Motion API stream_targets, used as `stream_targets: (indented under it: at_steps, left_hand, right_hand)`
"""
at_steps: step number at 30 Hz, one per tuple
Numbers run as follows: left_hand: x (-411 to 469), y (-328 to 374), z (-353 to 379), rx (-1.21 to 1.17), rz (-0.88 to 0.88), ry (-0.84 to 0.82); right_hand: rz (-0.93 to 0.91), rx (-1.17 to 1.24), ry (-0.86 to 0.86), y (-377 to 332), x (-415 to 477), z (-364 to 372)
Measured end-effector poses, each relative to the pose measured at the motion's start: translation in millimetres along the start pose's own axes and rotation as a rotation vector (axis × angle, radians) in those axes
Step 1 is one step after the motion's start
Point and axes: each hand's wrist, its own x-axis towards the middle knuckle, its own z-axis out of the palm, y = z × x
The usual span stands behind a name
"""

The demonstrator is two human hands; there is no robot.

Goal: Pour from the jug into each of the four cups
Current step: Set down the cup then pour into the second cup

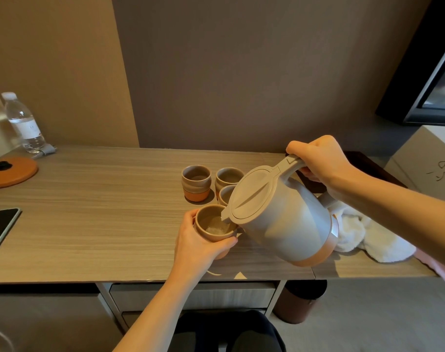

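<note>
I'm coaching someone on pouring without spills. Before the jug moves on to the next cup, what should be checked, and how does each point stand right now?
1. Spout over the held cup: ok, the jug tips with its spout above the rim.
2. Cup steadied: ok, the left hand wraps around it.
3. Jug grip: ok, the right hand holds the handle.
4. Fill level: ok, liquid covers only the bottom so far.
5. Other three cups upright and reachable: ok, though the jug hides part of one.
6. Whether those three are already filled: cannot tell.
</note>
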Motion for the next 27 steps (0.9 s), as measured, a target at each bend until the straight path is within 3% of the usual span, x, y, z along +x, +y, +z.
stream_targets:
  at_steps: [27]
  left_hand:
    - [13.0,21.1,0.9,-0.007,-0.008,0.018]
  right_hand:
    - [0.214,0.397,0.109,32.3,-9.2,-17.5]
